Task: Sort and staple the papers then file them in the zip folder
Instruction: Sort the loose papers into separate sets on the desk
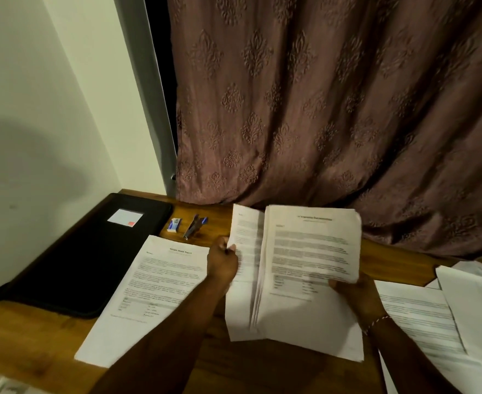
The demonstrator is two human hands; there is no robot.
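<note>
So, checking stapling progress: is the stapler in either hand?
No, the stapler lies on the desk; the left hand and right hand hold papers.

**A desk corner at home**

A heavy embossed mauve curtain (319,109) hangs beside a plain painted wall (49,109), behind a wooden counter (35,331). Printed papers (305,251), a black zip folder (86,257) and a stapler (194,224) mark it as a household paperwork spot.

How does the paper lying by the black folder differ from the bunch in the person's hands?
The sheet rests flat on the table; the stack is raised and tilted. The sheet looks single; the stack has many pages, fanned at its left edge. Both are white with printed text.
</note>
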